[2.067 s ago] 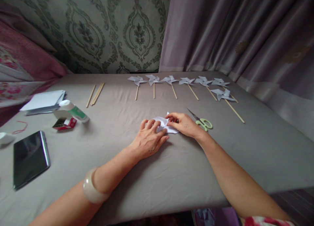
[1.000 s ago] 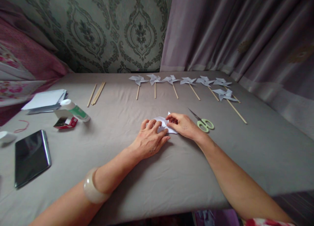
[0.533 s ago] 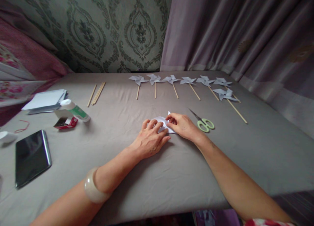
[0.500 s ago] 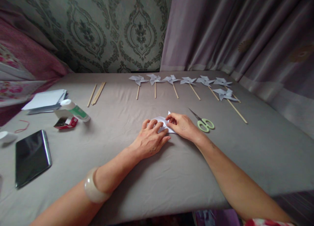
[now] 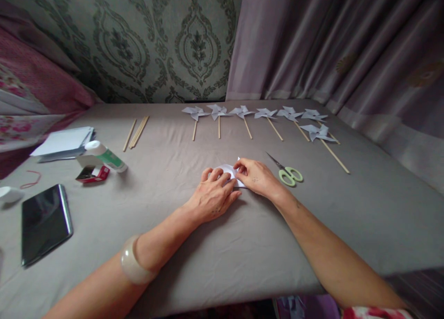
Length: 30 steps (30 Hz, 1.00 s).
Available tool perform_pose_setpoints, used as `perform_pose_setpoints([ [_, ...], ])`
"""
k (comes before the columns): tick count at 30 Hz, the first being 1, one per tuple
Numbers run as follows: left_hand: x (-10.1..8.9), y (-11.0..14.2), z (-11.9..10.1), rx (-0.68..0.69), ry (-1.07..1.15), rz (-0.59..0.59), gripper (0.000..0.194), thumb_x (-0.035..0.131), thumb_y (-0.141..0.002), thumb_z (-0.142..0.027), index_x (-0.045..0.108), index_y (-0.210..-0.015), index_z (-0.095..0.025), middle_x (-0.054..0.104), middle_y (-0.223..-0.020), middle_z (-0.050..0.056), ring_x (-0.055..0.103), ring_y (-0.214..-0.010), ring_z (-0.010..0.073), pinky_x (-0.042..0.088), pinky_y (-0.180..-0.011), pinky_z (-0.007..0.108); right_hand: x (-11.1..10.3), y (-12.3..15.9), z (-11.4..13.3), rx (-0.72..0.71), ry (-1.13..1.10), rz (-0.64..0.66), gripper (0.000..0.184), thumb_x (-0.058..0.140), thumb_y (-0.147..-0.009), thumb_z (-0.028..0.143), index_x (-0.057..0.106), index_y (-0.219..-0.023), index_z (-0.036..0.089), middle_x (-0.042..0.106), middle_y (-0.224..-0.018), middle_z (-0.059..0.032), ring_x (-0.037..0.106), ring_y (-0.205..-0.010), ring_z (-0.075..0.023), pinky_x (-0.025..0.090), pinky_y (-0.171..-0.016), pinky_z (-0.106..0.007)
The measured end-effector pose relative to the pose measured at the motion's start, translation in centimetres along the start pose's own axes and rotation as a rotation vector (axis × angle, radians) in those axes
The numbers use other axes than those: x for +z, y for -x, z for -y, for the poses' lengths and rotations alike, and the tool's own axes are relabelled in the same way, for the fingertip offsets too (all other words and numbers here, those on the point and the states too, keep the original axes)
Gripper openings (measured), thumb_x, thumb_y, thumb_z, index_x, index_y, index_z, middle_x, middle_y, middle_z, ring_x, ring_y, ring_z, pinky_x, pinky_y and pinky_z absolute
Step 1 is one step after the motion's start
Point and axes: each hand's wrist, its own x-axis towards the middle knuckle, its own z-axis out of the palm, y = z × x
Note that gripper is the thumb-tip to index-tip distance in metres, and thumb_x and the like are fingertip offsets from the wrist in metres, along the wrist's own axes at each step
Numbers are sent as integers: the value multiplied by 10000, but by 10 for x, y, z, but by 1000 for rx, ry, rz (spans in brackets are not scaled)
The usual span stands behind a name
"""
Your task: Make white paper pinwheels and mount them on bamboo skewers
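A white sheet of paper (image 5: 226,168), partly folded, lies on the table between my two hands. My left hand (image 5: 214,196) rests palm down over its near left part, the fingers apart and a little bent, pressing on it. From the right, my right hand (image 5: 255,175) has its thumb and forefinger pinched on a flap of the paper. Most of the paper is hidden under my fingers. Just right of my right hand lie scissors (image 5: 287,172) with pale green handles, their blades slightly apart.
Several white paper pinwheels (image 5: 243,112) on sticks lie along the back and right. To the left are loose wooden sticks (image 5: 139,132), stacked paper (image 5: 62,142), a glue bottle (image 5: 107,156), a small red box (image 5: 92,174), a red wire (image 5: 33,179) and a black-screened device (image 5: 45,224).
My right hand has shifted very slightly left on the paper. My left hand and the other things stay in place.
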Motion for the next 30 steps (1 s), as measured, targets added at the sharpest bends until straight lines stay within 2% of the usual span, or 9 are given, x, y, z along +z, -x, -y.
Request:
perform_pose_setpoints([
  [5,3,-2,1,1,-40,-13,435,300,-960,-430,632,-1091,-180,605,-1084,98,455,-1064,259,274,-955,451,0,-3,-2,8,33,12,184,610,-766,174,635,-944,210,691,-903,-39,608,-782,-161,410,-683,-252],
  [13,2,-7,0,-29,13,-27,401,342,-952,-411,649,-1090,-192,596,-1071,106,456,-1052,256,287,-954,468,0,-1,-3,9,92,-21,234,596,-775,191,586,-1009,204,577,-1053,-78,586,-915,-194,430,-778,-282],
  [18,1,-8,1,-74,36,-31,395,344,-949,-415,659,-1075,-212,575,-1115,112,442,-1045,253,302,-945,466,4,-1,-5,18,57,-74,283,609,-751,194,562,-1030,195,560,-1047,-76,578,-901,-187,436,-785,-283],
  [21,1,-8,2,-107,34,-26,401,325,-953,-416,669,-1048,-232,560,-1137,102,428,-1051,252,297,-947,461,-1,-1,-10,30,-21,-141,317,610,-738,195,574,-1053,184,582,-1018,-66,579,-849,-169,443,-753,-267],
  [25,-1,-7,1,-130,9,-18,412,309,-955,-423,672,-1037,-246,540,-1140,99,417,-1051,251,290,-947,461,-13,7,-14,26,-44,-217,219,525,-790,149,665,-953,189,617,-938,-46,572,-752,-141,433,-719,-257],
  [27,-2,-7,-1,-136,-14,-8,417,306,-953,-437,663,-1055,-247,533,-1132,100,419,-1041,250,294,-940,458,-16,14,-12,-46,-12,-174,234,499,-809,131,703,-898,205,628,-924,-40,573,-759,-140,424,-732,-259],
  [30,-3,-5,-6,-145,-55,11,436,296,-949,-459,640,-1101,-237,536,-1091,104,424,-1019,249,299,-934,450,-14,22,-6,-130,65,-78,274,489,-828,124,723,-931,221,633,-941,-50,585,-820,-160,420,-764,-275],
])
